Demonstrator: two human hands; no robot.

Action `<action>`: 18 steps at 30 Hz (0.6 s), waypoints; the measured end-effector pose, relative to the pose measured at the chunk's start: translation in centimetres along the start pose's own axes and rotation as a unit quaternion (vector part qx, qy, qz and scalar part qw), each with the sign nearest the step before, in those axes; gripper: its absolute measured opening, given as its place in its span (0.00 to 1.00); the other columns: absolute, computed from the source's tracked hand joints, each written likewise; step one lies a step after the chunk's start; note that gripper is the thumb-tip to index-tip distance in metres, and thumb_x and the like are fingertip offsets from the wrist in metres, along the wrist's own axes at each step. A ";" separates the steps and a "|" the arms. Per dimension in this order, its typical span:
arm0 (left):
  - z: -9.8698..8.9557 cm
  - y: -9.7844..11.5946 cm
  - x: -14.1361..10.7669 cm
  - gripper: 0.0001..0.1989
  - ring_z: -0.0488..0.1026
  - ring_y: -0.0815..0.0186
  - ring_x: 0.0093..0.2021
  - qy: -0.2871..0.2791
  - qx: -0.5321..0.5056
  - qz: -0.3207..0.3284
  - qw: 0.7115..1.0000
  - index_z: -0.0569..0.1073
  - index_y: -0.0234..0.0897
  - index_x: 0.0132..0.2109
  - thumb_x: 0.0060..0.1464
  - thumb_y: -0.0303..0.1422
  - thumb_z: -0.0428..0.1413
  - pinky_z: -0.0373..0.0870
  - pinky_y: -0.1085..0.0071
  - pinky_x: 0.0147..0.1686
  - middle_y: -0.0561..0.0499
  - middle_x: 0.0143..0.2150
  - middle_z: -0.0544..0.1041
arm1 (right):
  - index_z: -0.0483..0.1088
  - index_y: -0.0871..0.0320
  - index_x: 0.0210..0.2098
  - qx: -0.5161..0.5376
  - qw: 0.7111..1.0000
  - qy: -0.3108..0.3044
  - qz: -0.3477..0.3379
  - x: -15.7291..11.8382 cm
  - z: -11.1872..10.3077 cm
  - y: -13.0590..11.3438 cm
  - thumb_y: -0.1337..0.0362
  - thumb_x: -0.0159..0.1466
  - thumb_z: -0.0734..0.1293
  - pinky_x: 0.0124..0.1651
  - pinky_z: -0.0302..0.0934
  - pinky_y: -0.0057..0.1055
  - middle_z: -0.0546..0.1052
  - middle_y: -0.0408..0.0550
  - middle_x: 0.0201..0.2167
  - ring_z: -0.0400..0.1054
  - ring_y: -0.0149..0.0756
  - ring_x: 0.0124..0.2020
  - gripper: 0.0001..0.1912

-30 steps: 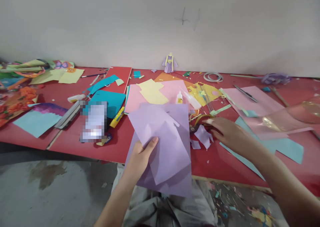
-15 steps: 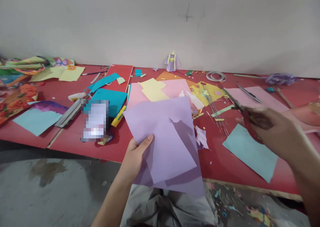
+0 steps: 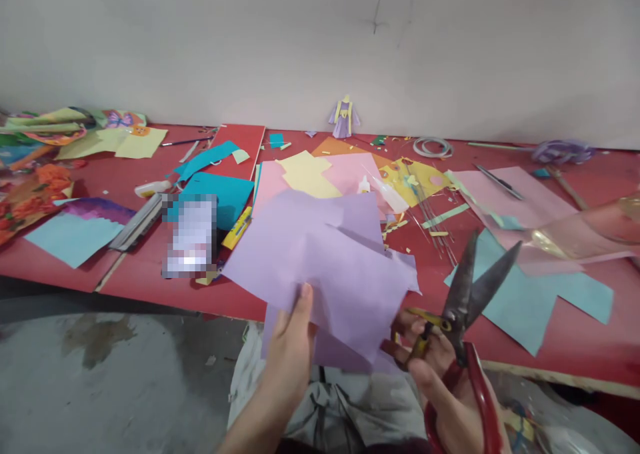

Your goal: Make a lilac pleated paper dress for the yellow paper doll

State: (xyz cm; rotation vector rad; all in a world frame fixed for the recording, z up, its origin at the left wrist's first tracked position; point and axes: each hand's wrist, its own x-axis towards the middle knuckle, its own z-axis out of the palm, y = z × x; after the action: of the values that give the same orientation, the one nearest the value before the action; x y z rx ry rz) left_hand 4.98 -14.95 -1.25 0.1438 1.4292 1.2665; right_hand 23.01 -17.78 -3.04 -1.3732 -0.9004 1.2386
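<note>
Two overlapping pieces of purple paper are pinched in my left hand, thumb on top, above my lap at the table's front edge. My right hand is closed around a pair of scissors with red handles. Their dark blades stand apart and point up and away from me, to the right of the paper. Fingertips of my right hand are at the paper's right corner; whether they grip it I cannot tell. Light blue paper lies beyond the scissors.
The red table bears a phone, a yellow glue stick, a metal ruler, a craft knife and thin wires. A small purple paper dress figure stands against the wall. Scraps lie around.
My right hand has come down and left with the scissors, to the paper's right corner. The upper purple piece has turned and shifted within my left hand.
</note>
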 end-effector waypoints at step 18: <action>-1.9 0.7 1.1 0.22 0.68 0.54 0.67 -0.011 0.015 0.023 1.000 0.77 0.44 0.53 0.50 0.34 0.68 0.65 0.58 0.67 0.48 0.61 0.76 | 0.71 0.54 0.35 -0.207 0.973 0.064 -0.076 2.0 -0.3 -2.3 0.50 0.54 0.76 0.28 0.73 0.32 0.77 0.45 0.26 0.74 0.39 0.25 0.18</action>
State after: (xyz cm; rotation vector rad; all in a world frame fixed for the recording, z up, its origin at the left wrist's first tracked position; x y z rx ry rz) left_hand 2.75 -15.02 -1.94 0.2115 1.4331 1.2778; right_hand 23.93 -15.50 -1.23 -1.6523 -1.1936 0.8631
